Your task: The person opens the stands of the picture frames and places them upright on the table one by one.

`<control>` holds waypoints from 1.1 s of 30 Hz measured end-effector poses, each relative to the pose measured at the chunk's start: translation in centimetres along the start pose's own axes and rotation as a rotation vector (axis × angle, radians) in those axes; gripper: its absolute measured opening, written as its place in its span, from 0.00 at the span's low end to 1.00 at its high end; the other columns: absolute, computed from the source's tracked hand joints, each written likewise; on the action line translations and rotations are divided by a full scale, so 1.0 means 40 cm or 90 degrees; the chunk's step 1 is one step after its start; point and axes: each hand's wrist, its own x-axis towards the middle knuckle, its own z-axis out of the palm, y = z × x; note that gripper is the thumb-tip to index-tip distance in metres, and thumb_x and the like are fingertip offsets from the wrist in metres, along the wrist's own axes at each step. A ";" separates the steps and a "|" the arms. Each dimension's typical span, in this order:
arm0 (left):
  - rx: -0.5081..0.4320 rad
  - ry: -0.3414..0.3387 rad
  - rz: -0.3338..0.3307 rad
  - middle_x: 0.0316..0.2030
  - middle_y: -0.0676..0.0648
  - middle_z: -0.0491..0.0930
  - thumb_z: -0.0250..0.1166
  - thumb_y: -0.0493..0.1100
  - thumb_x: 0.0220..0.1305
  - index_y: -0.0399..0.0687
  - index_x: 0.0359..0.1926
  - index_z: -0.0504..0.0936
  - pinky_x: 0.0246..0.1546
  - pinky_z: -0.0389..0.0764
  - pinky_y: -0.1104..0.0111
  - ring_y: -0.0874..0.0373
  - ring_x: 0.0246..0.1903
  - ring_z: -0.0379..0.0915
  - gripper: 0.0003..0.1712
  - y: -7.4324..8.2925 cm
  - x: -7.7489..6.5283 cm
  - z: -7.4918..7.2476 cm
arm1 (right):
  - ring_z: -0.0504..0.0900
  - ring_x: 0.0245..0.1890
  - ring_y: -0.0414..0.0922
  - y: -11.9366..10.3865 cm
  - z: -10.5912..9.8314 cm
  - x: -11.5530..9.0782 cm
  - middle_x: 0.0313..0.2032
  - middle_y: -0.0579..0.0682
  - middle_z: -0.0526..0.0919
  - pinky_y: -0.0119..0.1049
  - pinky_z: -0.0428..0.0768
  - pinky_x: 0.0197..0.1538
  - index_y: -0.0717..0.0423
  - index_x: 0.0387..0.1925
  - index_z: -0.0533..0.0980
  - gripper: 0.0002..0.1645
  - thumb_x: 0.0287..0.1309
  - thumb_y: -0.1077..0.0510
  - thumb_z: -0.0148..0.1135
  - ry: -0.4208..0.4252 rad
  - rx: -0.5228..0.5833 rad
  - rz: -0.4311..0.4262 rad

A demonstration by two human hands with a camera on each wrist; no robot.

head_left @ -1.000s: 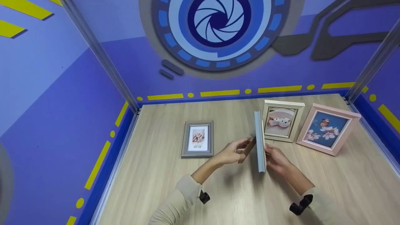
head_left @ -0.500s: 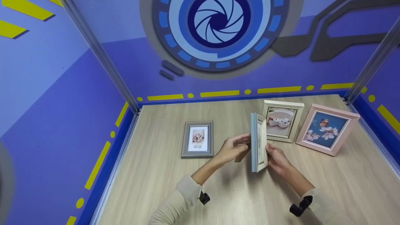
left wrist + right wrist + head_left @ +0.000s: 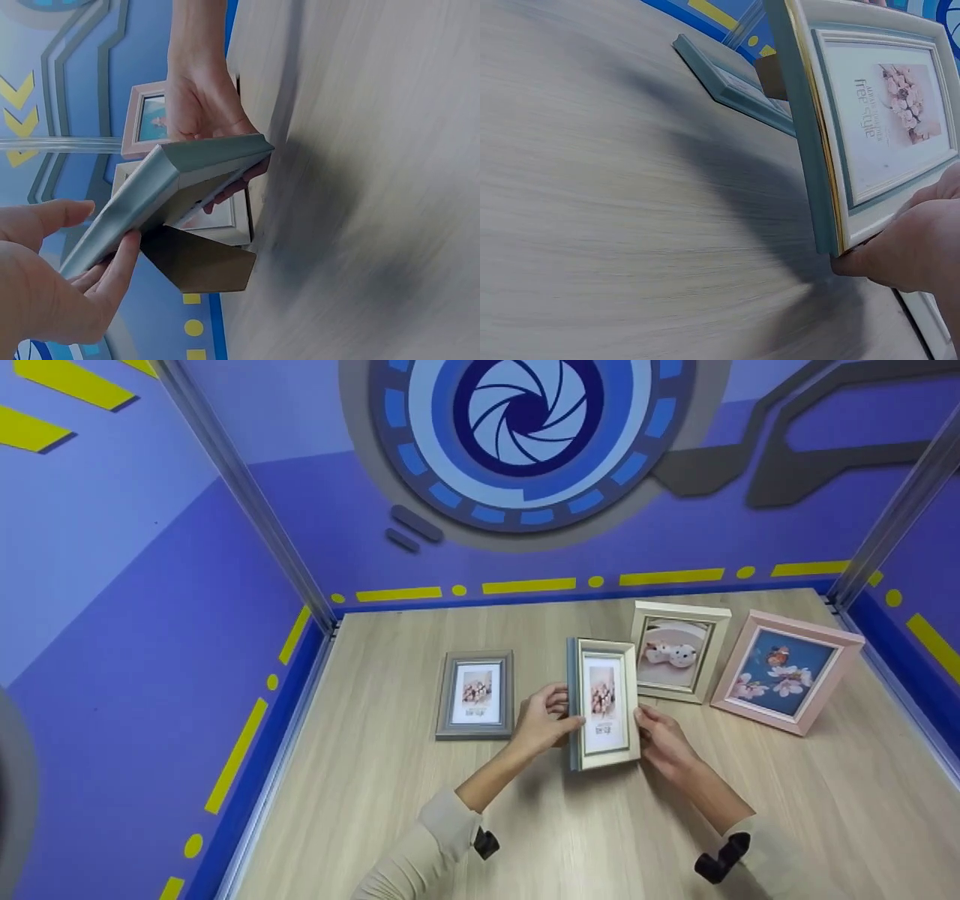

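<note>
In the head view, a cream picture frame (image 3: 634, 697) with blue-grey sides and a flower print is held tilted above the table, its front facing the camera. My right hand (image 3: 669, 742) grips its right edge, thumb at the front. At the opposite edge is my left hand (image 3: 541, 721), its fingers behind the frame. The left wrist view shows those fingers (image 3: 120, 274) against the frame's edge and the thumb slightly apart from it. A brown stand flap (image 3: 202, 262) sticks out from the frame's back. A grey picture frame (image 3: 442, 697) lies flat to the left.
Behind the held frame stands a cream picture frame (image 3: 714, 660) with a dog print. To its right, a pink picture frame (image 3: 841, 675) with a bird-and-blossom print stands on the wooden table (image 3: 360, 780). Blue printed walls (image 3: 300, 510) enclose the back and sides.
The held picture frame has turned from edge-on to show its front and shifted left. My left hand has moved from the stand flap to the frame's left edge.
</note>
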 end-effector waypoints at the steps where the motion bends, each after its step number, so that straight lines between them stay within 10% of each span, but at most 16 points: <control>1: 0.003 0.005 0.000 0.52 0.38 0.85 0.73 0.30 0.55 0.34 0.62 0.76 0.57 0.84 0.62 0.51 0.51 0.83 0.32 -0.003 0.002 -0.003 | 0.77 0.49 0.29 -0.001 0.003 0.001 0.46 0.34 0.80 0.26 0.78 0.54 0.68 0.79 0.45 0.37 0.80 0.55 0.42 0.003 0.002 -0.002; 7: -0.027 0.036 0.011 0.47 0.32 0.84 0.68 0.22 0.50 0.27 0.58 0.76 0.51 0.85 0.62 0.50 0.44 0.81 0.31 -0.029 0.019 -0.019 | 0.79 0.52 0.32 -0.012 0.013 0.000 0.55 0.42 0.81 0.31 0.81 0.54 0.67 0.79 0.49 0.37 0.80 0.52 0.44 0.014 -0.041 -0.011; 12: -0.010 0.074 0.001 0.44 0.35 0.84 0.65 0.22 0.47 0.28 0.56 0.78 0.45 0.83 0.70 0.55 0.40 0.79 0.30 -0.044 0.028 -0.030 | 0.73 0.65 0.43 -0.021 0.026 0.000 0.76 0.61 0.61 0.35 0.80 0.58 0.61 0.80 0.49 0.37 0.81 0.49 0.42 0.028 -0.118 -0.012; 19: -0.026 0.127 -0.033 0.41 0.42 0.84 0.61 0.21 0.45 0.30 0.53 0.79 0.36 0.76 0.79 0.61 0.35 0.73 0.29 -0.052 0.048 -0.046 | 0.81 0.45 0.32 -0.026 0.058 0.010 0.68 0.65 0.68 0.28 0.84 0.47 0.68 0.75 0.58 0.32 0.78 0.57 0.49 0.067 -0.176 -0.090; 33: 0.009 0.171 -0.037 0.48 0.35 0.86 0.63 0.22 0.51 0.31 0.55 0.80 0.50 0.86 0.65 0.49 0.46 0.85 0.27 -0.078 0.094 -0.068 | 0.81 0.43 0.26 -0.046 0.081 0.037 0.63 0.67 0.78 0.24 0.84 0.50 0.68 0.69 0.69 0.29 0.70 0.62 0.60 0.165 -0.238 -0.177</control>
